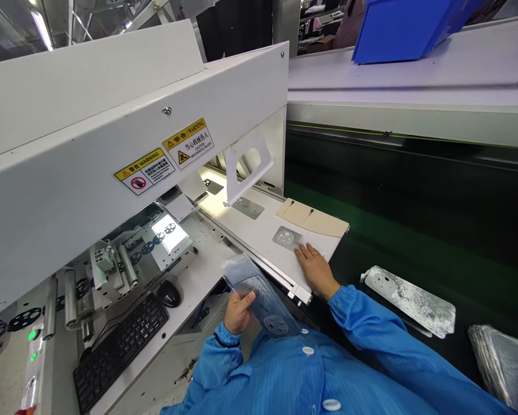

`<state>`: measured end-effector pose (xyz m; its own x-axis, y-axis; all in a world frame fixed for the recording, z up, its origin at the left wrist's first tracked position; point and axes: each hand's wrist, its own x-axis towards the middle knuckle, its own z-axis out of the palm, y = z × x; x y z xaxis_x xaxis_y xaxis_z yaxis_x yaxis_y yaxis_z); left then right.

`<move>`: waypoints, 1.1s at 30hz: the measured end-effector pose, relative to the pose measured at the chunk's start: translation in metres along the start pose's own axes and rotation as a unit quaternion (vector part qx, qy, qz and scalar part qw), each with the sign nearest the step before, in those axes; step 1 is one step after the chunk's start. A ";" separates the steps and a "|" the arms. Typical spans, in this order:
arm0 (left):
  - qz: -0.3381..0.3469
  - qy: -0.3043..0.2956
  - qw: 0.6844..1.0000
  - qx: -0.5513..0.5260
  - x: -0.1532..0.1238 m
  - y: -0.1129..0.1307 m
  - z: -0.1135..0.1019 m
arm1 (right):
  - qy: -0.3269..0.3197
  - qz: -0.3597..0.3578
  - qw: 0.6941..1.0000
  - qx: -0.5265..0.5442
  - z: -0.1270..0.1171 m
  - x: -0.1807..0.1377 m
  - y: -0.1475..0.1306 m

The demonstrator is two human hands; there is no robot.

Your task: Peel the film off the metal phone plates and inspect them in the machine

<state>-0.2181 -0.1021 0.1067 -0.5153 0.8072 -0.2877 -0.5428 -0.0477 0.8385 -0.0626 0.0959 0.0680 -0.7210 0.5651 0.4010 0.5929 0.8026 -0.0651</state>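
My left hand [239,311] grips a phone back panel [265,305] with a round camera area at its lower end, thumb on top. A clear plastic film [240,268] sticks out past the panel's upper end. My right hand [316,268] lies palm down with its fingers stretched, fingertips at the near edge of another grey phone back panel [285,237]. That panel rests on the white conveyor [263,245]. Farther along the conveyor lies a second grey panel [249,208], and a third panel [213,187] sits in the light inside the machine.
A white machine housing [133,127] with warning labels overhangs the left side. A beige guide plate [313,218] borders the conveyor. To the right, a mottled panel [410,297] and plastic-wrapped items [503,366] lie on a dark green belt [371,242]. A keyboard [120,351] and mouse [169,294] are at left.
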 end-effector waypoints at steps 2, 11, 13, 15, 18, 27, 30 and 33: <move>0.002 0.012 1.000 -0.007 0.001 0.001 -0.005 | -0.018 0.006 1.000 -0.009 0.009 -0.001 -0.007; 0.020 -0.014 1.000 0.013 0.009 0.006 -0.008 | -0.104 0.078 0.991 0.009 0.019 0.015 -0.016; 0.022 -0.025 0.999 0.018 0.009 0.007 -0.008 | -0.122 0.091 0.988 0.015 0.020 0.018 -0.016; 0.020 -0.029 0.999 0.017 0.009 0.007 -0.009 | -0.129 0.096 0.987 0.020 0.021 0.020 -0.015; 0.017 -0.026 0.999 0.011 0.010 0.005 -0.012 | -0.125 0.095 0.987 0.026 0.024 0.020 -0.013; 0.007 -0.011 1.000 0.003 0.008 0.004 -0.011 | -0.113 0.085 0.990 0.022 0.024 0.021 -0.009; 0.010 -0.017 1.000 0.005 0.008 0.002 -0.010 | -0.113 0.083 0.990 0.035 0.025 0.022 -0.007; 0.015 -0.018 1.000 0.008 0.007 -0.001 -0.010 | -0.119 0.079 0.988 0.053 0.024 0.023 -0.004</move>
<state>-0.2284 -0.1025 0.0993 -0.5069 0.8266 -0.2446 -0.5159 -0.0635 0.8543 -0.0905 0.1100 0.0552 -0.6939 0.7037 0.1523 0.6732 0.7092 -0.2094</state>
